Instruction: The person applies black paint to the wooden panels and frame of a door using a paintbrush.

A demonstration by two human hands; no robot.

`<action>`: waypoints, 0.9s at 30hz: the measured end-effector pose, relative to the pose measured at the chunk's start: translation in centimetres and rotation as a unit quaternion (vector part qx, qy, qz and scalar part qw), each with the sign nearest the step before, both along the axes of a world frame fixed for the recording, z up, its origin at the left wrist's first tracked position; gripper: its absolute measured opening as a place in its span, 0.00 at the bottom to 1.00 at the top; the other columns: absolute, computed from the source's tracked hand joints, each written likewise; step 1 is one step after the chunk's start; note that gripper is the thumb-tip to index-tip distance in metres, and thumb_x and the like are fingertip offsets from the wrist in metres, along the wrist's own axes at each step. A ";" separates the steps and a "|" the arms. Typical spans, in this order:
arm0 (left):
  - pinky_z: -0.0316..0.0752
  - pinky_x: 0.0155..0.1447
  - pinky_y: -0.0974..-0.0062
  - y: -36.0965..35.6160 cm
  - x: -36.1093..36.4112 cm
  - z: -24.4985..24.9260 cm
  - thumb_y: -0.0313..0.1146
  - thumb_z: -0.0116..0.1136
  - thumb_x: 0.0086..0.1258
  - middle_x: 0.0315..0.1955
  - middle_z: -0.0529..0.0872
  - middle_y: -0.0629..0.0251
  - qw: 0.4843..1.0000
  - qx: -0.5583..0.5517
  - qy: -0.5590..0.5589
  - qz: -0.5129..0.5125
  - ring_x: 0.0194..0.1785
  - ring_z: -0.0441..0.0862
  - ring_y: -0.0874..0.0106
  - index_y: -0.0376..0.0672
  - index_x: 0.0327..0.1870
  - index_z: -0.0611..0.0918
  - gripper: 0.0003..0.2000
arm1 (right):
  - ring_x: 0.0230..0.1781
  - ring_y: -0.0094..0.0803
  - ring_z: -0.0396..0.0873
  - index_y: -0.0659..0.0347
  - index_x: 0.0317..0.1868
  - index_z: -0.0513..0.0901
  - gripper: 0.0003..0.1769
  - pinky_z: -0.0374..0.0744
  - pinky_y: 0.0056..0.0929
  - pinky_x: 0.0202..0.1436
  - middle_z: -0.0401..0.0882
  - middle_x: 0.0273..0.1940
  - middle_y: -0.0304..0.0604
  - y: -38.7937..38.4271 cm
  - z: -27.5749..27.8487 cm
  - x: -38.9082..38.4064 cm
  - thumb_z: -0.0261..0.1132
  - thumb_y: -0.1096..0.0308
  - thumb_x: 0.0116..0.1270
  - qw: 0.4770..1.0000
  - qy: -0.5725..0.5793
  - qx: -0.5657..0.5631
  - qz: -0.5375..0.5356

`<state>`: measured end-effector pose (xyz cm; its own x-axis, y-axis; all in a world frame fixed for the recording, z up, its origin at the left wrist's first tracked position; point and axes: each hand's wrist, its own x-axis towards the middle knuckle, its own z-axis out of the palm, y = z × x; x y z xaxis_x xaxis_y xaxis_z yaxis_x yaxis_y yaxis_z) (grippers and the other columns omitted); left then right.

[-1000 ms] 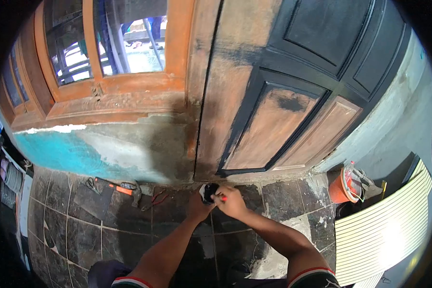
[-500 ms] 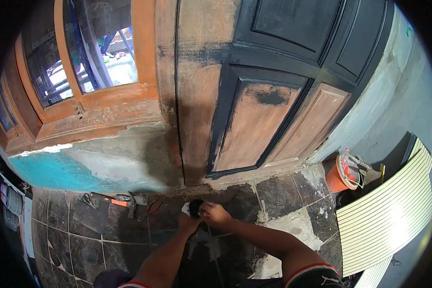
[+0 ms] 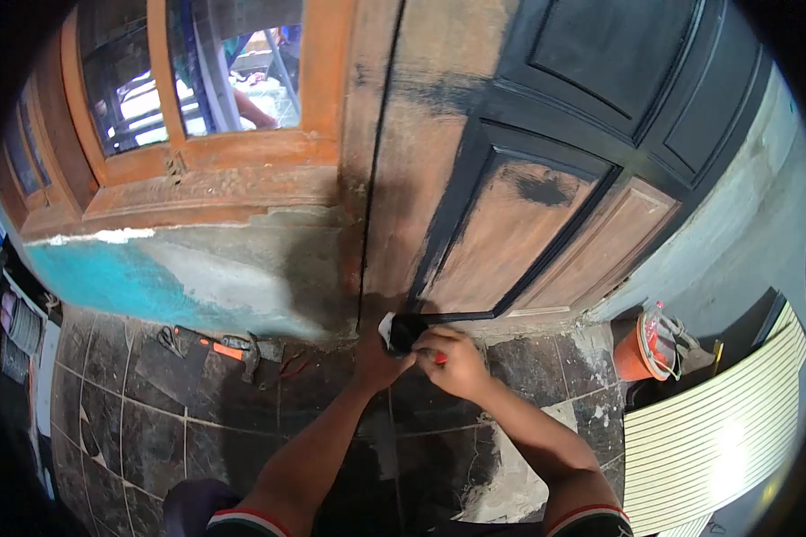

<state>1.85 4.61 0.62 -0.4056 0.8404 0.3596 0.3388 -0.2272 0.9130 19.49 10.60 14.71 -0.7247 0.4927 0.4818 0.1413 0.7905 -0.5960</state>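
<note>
My left hand [image 3: 378,358] holds a small black container with a white edge [image 3: 401,332] low in front of a wooden door [image 3: 510,224]. My right hand [image 3: 457,361] is closed around a thin red-handled tool [image 3: 440,357], probably a brush, whose tip sits at the container. Both hands touch each other just above the dark tiled floor [image 3: 242,421]. The door is partly painted black, with bare brown panels at the bottom.
A hammer [image 3: 246,351], pliers and other hand tools lie on the floor by the wall at left. An orange bucket [image 3: 640,351] stands at right beside a ribbed white panel [image 3: 716,438]. A window with an orange frame [image 3: 242,161] is at upper left.
Both hands with the container and the red-handled tool rose towards the bottom of the door. The view swung left and then back to the right.
</note>
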 end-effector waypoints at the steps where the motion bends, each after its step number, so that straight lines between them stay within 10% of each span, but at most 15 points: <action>1: 0.81 0.66 0.59 0.3 -0.1 1.6 0.43 0.85 0.63 0.58 0.90 0.56 1.000 0.000 -0.006 -0.003 0.63 0.89 0.58 0.44 0.68 0.82 0.34 | 0.45 0.55 0.90 0.65 0.44 0.90 0.08 0.87 0.43 0.50 0.89 0.44 0.53 0.1 1.2 0.0 0.77 0.78 0.65 1.000 0.006 0.006 0.001; 22: 0.80 0.71 0.59 -0.1 -1.5 9.7 0.34 0.86 0.59 0.60 0.89 0.56 0.996 0.064 -0.010 0.068 0.65 0.88 0.59 0.42 0.70 0.82 0.36 | 0.40 0.52 0.89 0.68 0.45 0.88 0.09 0.87 0.40 0.46 0.89 0.42 0.53 2.3 13.9 -2.3 0.78 0.80 0.67 0.916 0.139 0.352 -0.134; 27: 0.80 0.71 0.57 -1.3 -1.7 9.1 0.37 0.86 0.59 0.61 0.89 0.55 0.998 0.015 -0.014 0.057 0.65 0.88 0.57 0.44 0.71 0.82 0.36 | 0.54 0.53 0.85 0.67 0.47 0.86 0.20 0.86 0.50 0.56 0.85 0.52 0.53 5.7 8.4 -2.0 0.73 0.78 0.50 0.899 0.010 0.418 -0.132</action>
